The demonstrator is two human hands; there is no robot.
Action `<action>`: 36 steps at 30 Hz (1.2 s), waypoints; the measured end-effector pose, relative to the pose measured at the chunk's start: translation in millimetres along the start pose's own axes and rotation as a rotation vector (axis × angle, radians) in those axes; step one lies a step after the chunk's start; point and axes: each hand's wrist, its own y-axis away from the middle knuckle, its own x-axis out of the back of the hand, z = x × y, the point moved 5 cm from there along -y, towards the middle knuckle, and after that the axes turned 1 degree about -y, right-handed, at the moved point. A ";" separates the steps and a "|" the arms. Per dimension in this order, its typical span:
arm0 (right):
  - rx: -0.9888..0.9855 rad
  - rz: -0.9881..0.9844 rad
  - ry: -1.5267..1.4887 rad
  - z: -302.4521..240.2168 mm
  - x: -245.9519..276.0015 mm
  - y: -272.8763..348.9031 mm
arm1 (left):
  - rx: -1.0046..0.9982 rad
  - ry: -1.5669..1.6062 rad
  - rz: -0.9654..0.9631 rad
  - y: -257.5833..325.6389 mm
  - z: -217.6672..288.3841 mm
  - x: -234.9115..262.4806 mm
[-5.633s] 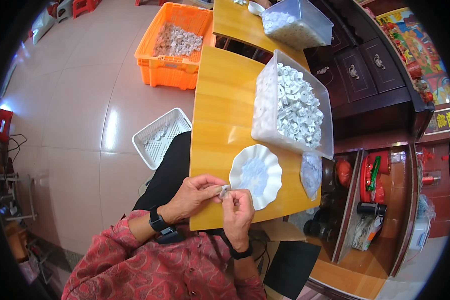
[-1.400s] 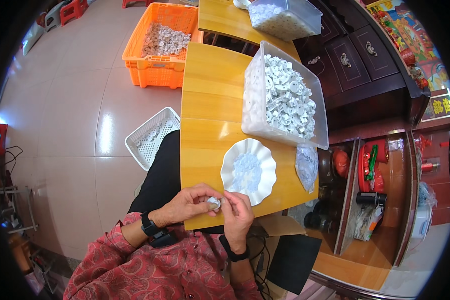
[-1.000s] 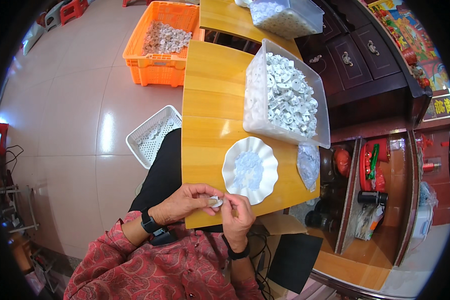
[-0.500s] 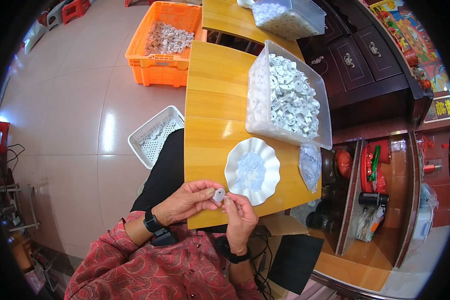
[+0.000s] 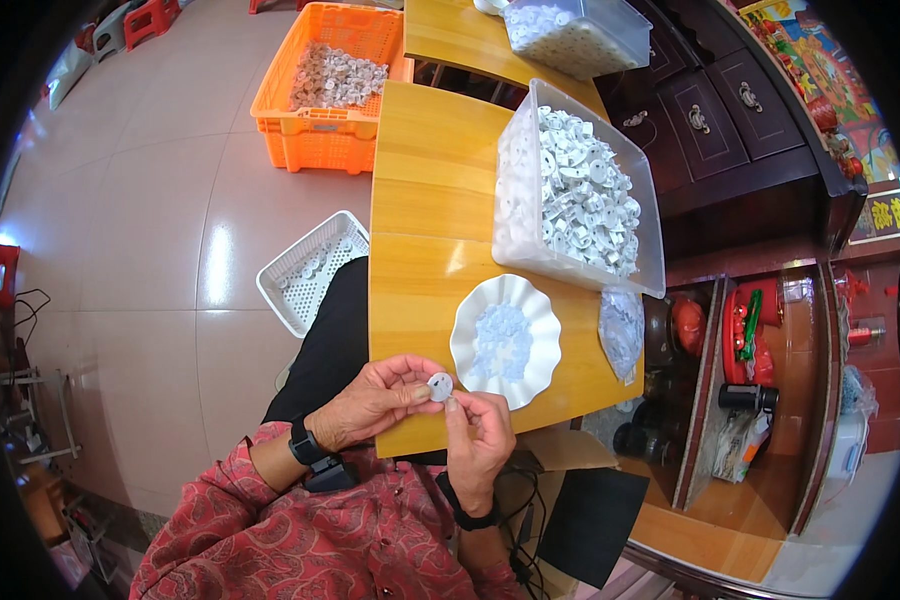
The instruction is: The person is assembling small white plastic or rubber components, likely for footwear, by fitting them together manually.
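Low in the middle of the frame, the left hand (image 5: 378, 402) pinches a round white disc (image 5: 440, 386) between thumb and fingers, over the table (image 5: 420, 200). The right hand (image 5: 482, 440) has its thumb and forefinger drawn close by the disc's lower edge; whether that grip pinches anything, I can't tell. I'd judge this one piece is midway through being handled. Just beyond sits a wavy white dish (image 5: 545, 370) with small pale bits left in it. Right of centre, a clear bin (image 5: 515, 200) is heaped with white parts (image 5: 590, 195), so plenty seems to remain. Which are finished, I can't say.
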 end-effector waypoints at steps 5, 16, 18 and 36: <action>0.084 0.037 0.064 -8.1 -1.6 -1.7 | -0.053 -0.089 -0.015 0.2 -0.1 0.1; 0.170 0.000 0.144 -11.7 -5.3 -0.8 | -0.101 -0.331 0.028 4.4 8.8 -7.1; 0.184 0.000 0.154 -11.3 -6.5 -1.5 | -0.105 -0.375 0.028 5.1 10.0 -6.2; 0.185 -0.066 0.150 -8.2 -13.5 -1.5 | -0.094 -0.476 0.133 8.5 16.3 -0.2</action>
